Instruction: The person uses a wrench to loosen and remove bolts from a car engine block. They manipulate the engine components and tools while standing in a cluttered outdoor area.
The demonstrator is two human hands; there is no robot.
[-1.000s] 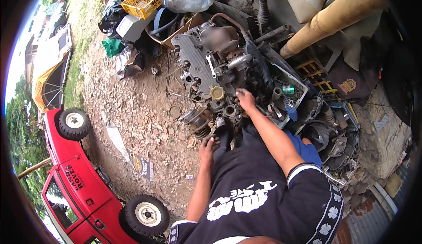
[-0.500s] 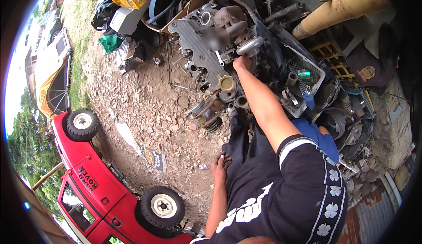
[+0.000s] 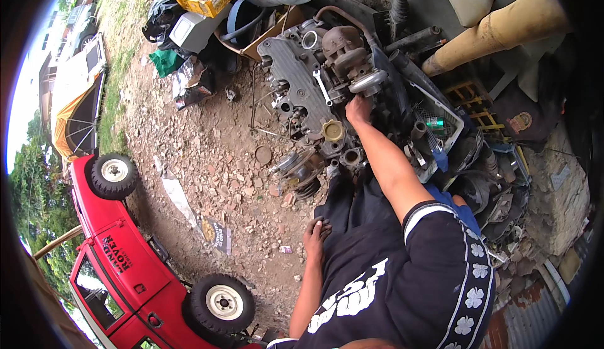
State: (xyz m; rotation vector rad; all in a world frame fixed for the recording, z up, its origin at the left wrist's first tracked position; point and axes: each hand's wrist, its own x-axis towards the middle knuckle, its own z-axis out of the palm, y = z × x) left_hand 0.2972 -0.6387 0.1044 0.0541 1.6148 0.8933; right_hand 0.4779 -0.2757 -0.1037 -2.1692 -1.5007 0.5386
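Right hand (image 3: 359,110) shifted along engine (image 3: 299,88) edge to turbo (image 3: 368,83), likely the work spot; grip hidden, left hand (image 3: 316,230) half-open.

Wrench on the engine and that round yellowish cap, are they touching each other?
Apart. The head view shows a strip of the grey engine cover between the lower end of the wrench and the yellowish cap.

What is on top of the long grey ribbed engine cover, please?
On the long grey ribbed engine cover, a silver metal wrench lies near the right edge and a round yellowish-tan cap sits at the picture's lower end. The surface beneath both is hidden.
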